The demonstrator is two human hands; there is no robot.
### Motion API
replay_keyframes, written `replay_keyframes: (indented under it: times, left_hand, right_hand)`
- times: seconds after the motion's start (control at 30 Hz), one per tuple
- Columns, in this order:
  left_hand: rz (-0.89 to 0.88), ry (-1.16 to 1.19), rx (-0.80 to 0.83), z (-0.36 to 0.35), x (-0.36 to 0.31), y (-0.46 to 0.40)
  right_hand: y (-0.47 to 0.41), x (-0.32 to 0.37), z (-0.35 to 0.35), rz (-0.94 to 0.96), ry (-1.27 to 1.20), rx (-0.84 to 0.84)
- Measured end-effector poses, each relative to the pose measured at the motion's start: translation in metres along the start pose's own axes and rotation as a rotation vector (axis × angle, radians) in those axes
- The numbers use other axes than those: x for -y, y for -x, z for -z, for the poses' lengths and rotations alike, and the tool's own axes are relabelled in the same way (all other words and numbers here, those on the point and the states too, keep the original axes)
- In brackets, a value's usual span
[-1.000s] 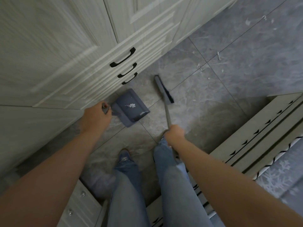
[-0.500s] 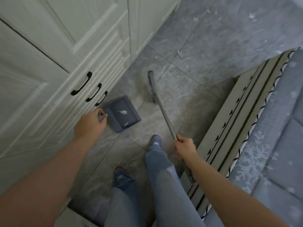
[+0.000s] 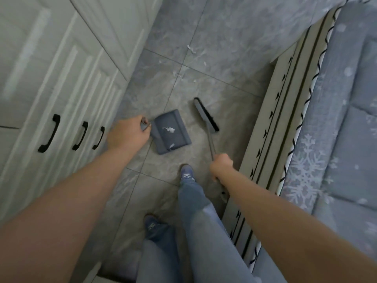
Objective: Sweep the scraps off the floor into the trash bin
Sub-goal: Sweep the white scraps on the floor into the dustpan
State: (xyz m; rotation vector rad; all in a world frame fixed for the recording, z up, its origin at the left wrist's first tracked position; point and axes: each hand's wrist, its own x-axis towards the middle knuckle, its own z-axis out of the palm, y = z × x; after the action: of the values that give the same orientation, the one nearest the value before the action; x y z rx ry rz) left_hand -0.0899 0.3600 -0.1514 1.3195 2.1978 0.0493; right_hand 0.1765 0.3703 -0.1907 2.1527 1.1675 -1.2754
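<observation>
My right hand (image 3: 221,163) grips the broom (image 3: 206,116), its handle running forward; scraps (image 3: 191,50) lie beyond its head, dustpan (image 3: 171,134) gripped by my left hand (image 3: 127,132)

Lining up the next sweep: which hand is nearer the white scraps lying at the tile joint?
Left. The left hand on the dustpan handle sits below-left of the scraps; the right hand on the broom is farther back.

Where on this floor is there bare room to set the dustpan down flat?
Bare tile lies between the dustpan, the forward shoe and the cabinet, under the left hand. More lies between the broom and the bed frame. Beyond the broom head it is crowded with scraps. The right hand grips the broom handle.
</observation>
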Motion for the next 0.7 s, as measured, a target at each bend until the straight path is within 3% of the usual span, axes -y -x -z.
replay_keyframes:
  times: [0.33, 0.47, 0.63, 0.7]
  left_hand:
    - [0.042, -0.011, 0.068, -0.007, -0.038, -0.004]
    - [0.050, -0.001, 0.080, -0.006, -0.036, -0.007]
    - [0.071, -0.005, 0.082, -0.001, -0.044, -0.005]
    - [0.074, 0.010, 0.094, 0.003, -0.047, -0.004]
  right_hand:
    - [0.027, -0.020, 0.047, -0.061, -0.562, 0.357]
    - [0.044, 0.000, 0.081, -0.165, -1.011, 0.541]
    - [0.038, 0.020, 0.082, -0.228, -0.987, 0.573]
    - [0.036, 0.030, 0.076, -0.197, -0.951, 0.481]
